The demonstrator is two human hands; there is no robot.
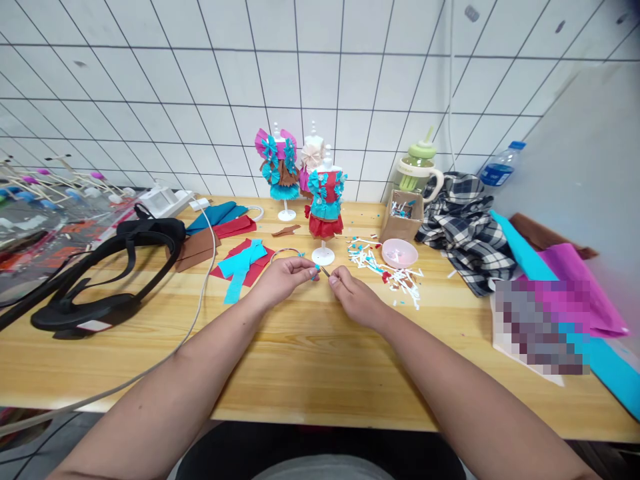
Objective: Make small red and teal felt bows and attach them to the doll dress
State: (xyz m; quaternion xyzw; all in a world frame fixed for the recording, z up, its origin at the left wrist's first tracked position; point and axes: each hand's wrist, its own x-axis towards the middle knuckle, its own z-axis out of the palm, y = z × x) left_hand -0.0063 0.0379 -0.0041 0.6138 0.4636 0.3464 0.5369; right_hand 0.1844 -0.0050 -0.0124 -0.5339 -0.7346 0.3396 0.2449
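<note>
My left hand (pixel 287 279) is closed in a pinch on a small blue piece (pixel 317 268) that looks like crepe paper. From the right, my right hand (pixel 356 295) grips a thin dark tool (pixel 325 272), its tip close to the blue piece; its exact kind is too small to make out. Just behind my hands stands a small white dress form (pixel 326 193) in a red and blue paper dress with blue ruffles. A thin hoop (pixel 286 251) with blue bits on it lies behind my left hand. Blue paper strips (pixel 240 267) cross over red sheets left of it.
Two more dressed forms (pixel 280 167) stand behind. Right are white and coloured scraps (pixel 407 287), a pink bowl (pixel 400 254), a cardboard box (pixel 397 227), a drink cup (pixel 419 167) and checked cloth (pixel 465 227). Left, a black headset (pixel 115 307) sits beside a trailing cable (pixel 197 313).
</note>
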